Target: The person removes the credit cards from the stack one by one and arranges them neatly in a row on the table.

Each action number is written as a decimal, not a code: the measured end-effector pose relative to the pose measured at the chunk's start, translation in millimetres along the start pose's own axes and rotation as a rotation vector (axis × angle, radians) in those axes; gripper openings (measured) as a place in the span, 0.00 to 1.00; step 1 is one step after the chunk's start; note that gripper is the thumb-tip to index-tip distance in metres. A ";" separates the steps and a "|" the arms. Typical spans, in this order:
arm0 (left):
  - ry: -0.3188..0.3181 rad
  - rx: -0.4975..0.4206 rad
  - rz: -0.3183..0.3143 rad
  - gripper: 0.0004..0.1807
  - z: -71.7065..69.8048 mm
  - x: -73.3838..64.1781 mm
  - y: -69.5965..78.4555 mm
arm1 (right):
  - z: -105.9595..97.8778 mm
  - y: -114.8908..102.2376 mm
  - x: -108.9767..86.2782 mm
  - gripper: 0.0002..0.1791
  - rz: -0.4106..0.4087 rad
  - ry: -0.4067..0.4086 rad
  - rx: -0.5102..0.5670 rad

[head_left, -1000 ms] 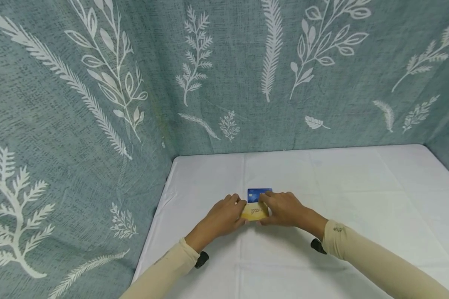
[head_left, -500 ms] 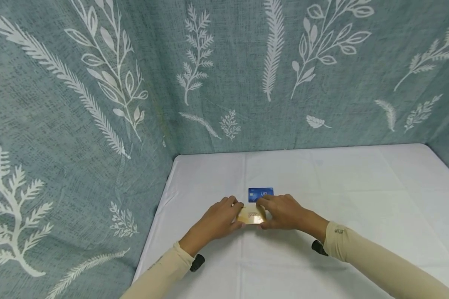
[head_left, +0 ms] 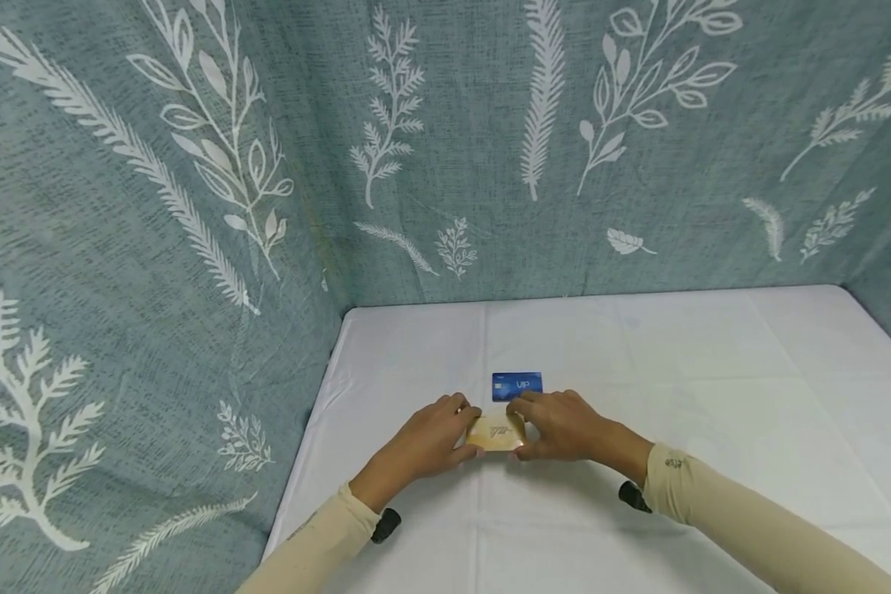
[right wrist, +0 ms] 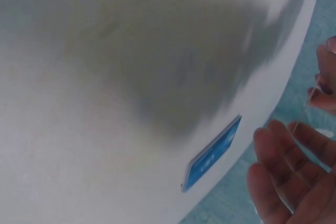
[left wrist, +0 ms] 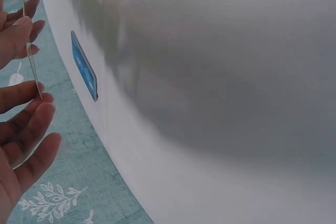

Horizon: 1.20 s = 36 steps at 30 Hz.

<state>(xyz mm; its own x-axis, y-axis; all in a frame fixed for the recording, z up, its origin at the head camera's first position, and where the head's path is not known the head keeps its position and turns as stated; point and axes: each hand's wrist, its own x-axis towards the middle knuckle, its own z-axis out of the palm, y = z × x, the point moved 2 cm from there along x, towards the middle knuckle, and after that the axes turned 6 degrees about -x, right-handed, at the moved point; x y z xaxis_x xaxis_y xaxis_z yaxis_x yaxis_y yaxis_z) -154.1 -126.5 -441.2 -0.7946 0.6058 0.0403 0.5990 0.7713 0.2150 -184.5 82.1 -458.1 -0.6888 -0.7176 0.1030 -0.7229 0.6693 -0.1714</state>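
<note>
A gold-yellow card (head_left: 496, 432) is held up between both hands, over the table and on the near side of a blue card. My left hand (head_left: 432, 437) pinches its left end, thumb at the near edge and fingers at the far one. At the other end, my right hand (head_left: 564, 426) pinches it the same way. The wrist views catch the gold card (left wrist: 32, 69) nearly edge-on, as a thin line. The blue card (head_left: 516, 384), marked VIP with a chip at its left, lies flat on the table; the right hand's fingers overlap its lower right corner in the head view.
A white cloth covers the table (head_left: 676, 355). Grey-green curtains (head_left: 475, 148) with white leaf prints hang behind and along the left side. Black wrist cameras (head_left: 386, 525) sit under both sleeved forearms.
Both hands have drawn the gold card slightly toward the person and left, away from the blue card. Its face has tilted, and more of the blue card now shows.
</note>
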 end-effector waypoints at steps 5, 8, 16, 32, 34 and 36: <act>0.012 0.007 0.011 0.28 2.0 -4.7 -1.7 | 4.7 -2.7 -1.3 0.32 -0.011 -0.008 0.026; 0.019 0.025 0.020 0.28 3.7 -6.9 -3.0 | 8.8 -4.1 -1.1 0.31 -0.013 -0.009 0.023; 0.048 0.091 0.062 0.28 4.6 -10.6 -6.0 | 15.4 -9.2 2.3 0.30 -0.040 0.052 -0.048; 0.021 0.093 0.075 0.26 6.1 -15.7 -11.6 | 15.5 -18.3 5.7 0.30 -0.019 0.034 -0.052; 0.016 0.097 0.079 0.26 6.7 -16.6 -12.7 | 16.2 -19.6 6.2 0.30 -0.015 0.027 -0.056; 0.012 0.098 0.080 0.26 6.6 -17.2 -13.4 | 16.5 -20.8 6.5 0.30 -0.013 0.023 -0.059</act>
<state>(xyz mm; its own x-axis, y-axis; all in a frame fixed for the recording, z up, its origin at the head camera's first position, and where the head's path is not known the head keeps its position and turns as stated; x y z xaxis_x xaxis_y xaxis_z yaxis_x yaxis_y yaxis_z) -147.7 -145.9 -451.2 -0.7444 0.6646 0.0650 0.6672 0.7361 0.1142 -173.1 60.3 -470.1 -0.6801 -0.7220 0.1273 -0.7331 0.6708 -0.1120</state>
